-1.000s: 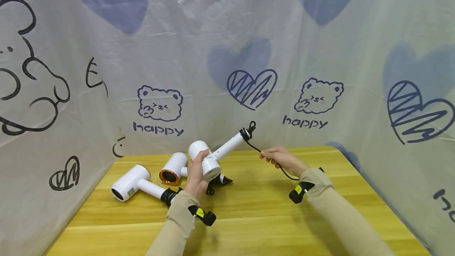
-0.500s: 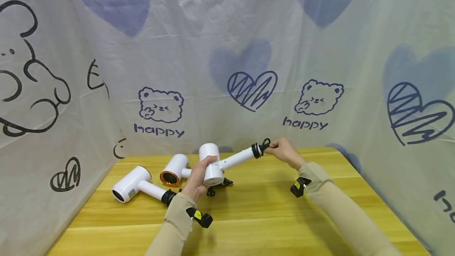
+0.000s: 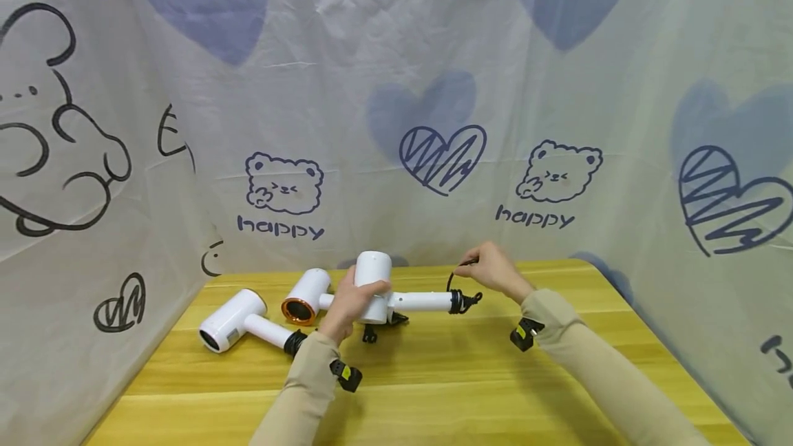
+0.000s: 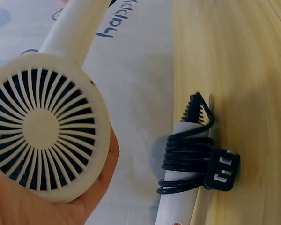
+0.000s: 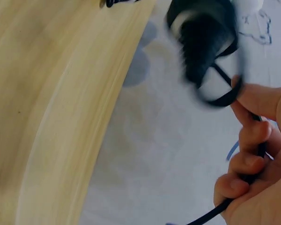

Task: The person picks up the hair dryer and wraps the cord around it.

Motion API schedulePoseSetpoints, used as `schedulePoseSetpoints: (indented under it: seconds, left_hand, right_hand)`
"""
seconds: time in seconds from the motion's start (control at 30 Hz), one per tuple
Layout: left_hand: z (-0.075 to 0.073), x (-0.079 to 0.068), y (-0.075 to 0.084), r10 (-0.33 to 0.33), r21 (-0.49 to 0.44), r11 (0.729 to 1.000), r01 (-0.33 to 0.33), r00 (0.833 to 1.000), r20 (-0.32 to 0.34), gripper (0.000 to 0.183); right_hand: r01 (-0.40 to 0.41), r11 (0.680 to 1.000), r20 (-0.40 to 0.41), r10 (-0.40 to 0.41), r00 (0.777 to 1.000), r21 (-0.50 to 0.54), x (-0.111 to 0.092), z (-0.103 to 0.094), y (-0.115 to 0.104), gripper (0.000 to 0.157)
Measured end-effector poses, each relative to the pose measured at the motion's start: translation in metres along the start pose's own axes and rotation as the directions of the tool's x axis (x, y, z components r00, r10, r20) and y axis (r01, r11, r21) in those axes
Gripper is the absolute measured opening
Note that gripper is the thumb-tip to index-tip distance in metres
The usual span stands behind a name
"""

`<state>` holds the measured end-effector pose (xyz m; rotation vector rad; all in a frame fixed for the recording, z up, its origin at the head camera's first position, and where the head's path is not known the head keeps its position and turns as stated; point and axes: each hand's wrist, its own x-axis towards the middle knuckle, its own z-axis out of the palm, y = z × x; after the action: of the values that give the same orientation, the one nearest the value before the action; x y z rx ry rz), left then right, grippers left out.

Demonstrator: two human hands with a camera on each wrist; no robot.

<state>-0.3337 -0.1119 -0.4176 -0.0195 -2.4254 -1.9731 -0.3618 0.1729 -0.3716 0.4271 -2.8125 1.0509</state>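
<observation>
My left hand (image 3: 350, 301) grips a white hair dryer (image 3: 374, 274) by its barrel, above the table. Its slatted round intake (image 4: 42, 129) fills the left of the left wrist view. The handle points right, with black cord (image 3: 457, 301) wound round its end. My right hand (image 3: 492, 270) pinches the free length of that power cord (image 5: 253, 176), which runs through its curled fingers in the right wrist view. The handle end with its ribbed cord sleeve (image 5: 199, 51) is blurred there.
Two more white hair dryers lie on the wooden table (image 3: 434, 391): one with an orange-rimmed nozzle (image 3: 299, 310), another at the left (image 3: 232, 321). A wound cord with a plug (image 4: 222, 169) shows in the left wrist view. A printed cloth (image 3: 396, 102) hangs behind.
The dryer's handle has swung down from slanting upward to nearly level. My right hand has brought the cord up and over the handle end, winding it round.
</observation>
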Motion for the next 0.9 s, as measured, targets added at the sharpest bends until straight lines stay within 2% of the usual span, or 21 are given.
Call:
schedulePoseSetpoints:
  seconds: [0.13, 0.33, 0.43, 0.53, 0.67, 0.73, 0.9]
  left_hand:
    - [0.006, 0.000, 0.000, 0.020, 0.026, 1.000, -0.017, 0.994, -0.104, 0.071]
    - [0.014, -0.001, 0.004, 0.074, -0.015, 0.997, -0.079, 0.969, -0.237, 0.073]
    - [0.015, -0.001, 0.005, 0.081, -0.012, 0.996, -0.088, 0.949, -0.305, 0.076]
    - [0.014, 0.001, 0.003, 0.072, 0.003, 0.997, -0.077, 0.919, -0.389, 0.077]
    - [0.011, 0.004, 0.002, 0.043, -0.059, 0.995, -0.079, 0.886, -0.461, 0.076]
    - [0.010, 0.005, 0.002, 0.020, -0.118, 0.989, -0.085, 0.883, -0.469, 0.076]
    - [0.008, 0.006, 0.002, -0.045, -0.270, 0.959, -0.086, 0.894, -0.445, 0.077]
  right_hand:
    - [0.037, 0.999, -0.068, -0.038, 0.997, -0.013, -0.006, 0.005, -0.010, 0.014]
    - [0.078, 0.996, -0.181, -0.084, 0.980, -0.036, -0.013, 0.016, -0.022, 0.016]
    - [0.103, 0.995, -0.214, -0.103, 0.971, -0.014, -0.015, 0.022, -0.025, 0.017]
    - [0.149, 0.989, -0.226, -0.146, 0.963, -0.008, -0.017, 0.028, -0.026, 0.019]
    - [0.209, 0.977, -0.217, -0.211, 0.953, -0.030, -0.023, 0.038, -0.025, 0.023]
    - [0.234, 0.972, -0.207, -0.236, 0.949, -0.035, -0.026, 0.041, -0.023, 0.025]
    - [0.281, 0.960, -0.215, -0.276, 0.937, -0.009, -0.029, 0.046, -0.016, 0.027]
